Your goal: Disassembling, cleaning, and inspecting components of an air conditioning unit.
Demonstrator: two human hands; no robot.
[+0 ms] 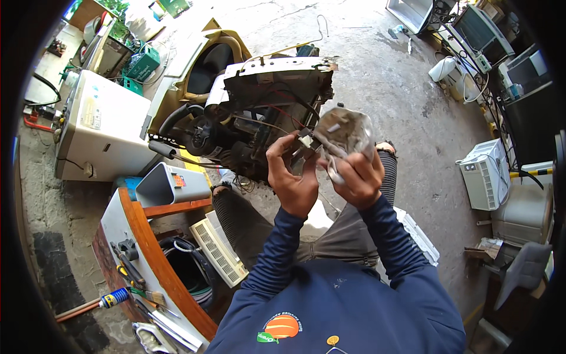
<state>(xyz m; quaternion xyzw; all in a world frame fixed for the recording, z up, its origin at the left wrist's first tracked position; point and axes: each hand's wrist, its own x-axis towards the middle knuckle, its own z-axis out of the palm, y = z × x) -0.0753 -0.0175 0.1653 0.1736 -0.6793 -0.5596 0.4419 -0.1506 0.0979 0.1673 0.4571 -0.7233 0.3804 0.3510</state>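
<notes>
My left hand (295,182) pinches a small dark part with a white block (306,141) between thumb and fingers. Wires run from near it into an opened machine (268,88) with metal panels, black hoses and a dark motor-like body. In my right hand (358,182) is a bunched, greyish-white rag (348,133), stained and partly blurred. The rag hangs up and away from the fingers, just right of the small part. Both hands are close together in front of the machine; whether the rag touches the part is hard to tell.
A wooden-edged bench (132,236) with pliers, a brush and a blue-yellow spray can (114,298) is at left. Behind it stands a white appliance (109,127). A tan housing (177,76) sits beside the machine. At right are a white air conditioner (484,175) and a grey chair (525,268).
</notes>
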